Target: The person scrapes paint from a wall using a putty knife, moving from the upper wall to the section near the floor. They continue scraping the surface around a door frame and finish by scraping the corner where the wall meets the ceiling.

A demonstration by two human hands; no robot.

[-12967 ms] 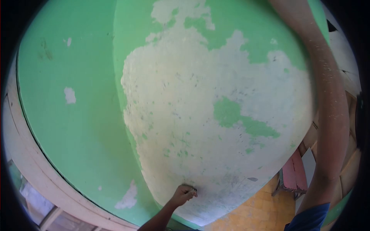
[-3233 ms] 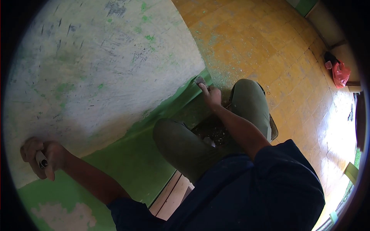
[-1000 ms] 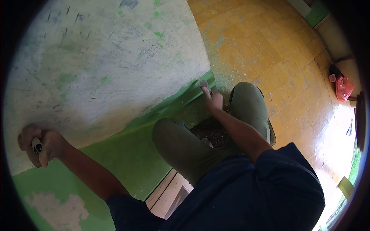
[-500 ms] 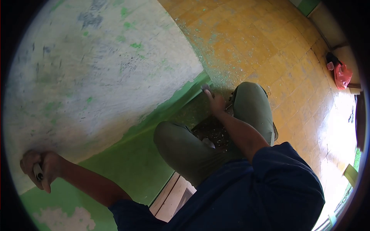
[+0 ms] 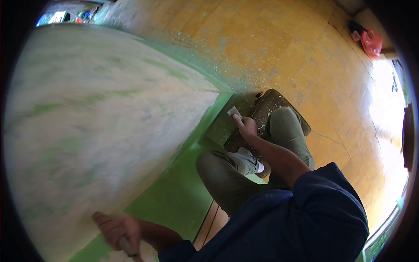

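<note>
My left hand is closed around the pale handle of a tool, close against the whitish scraped wall. The tool's working end is hidden by my fingers. My right hand grips a scraper, its flat grey blade pointing up and left near the green lower strip of the wall. Beneath that hand and beside my bent legs lies a brown, cushion-like slab sprinkled with pale flakes.
Paint chips are scattered on the yellow tiled floor along the wall's foot. The wall has a corner edge near my right hand. A red plastic bag sits at the far right, and various items appear past the wall at upper left.
My view has swung, showing more beyond the wall corner. My left hand has moved right and lower in view. The right-hand scraper blade shows more, and more of the brown slab is visible.
</note>
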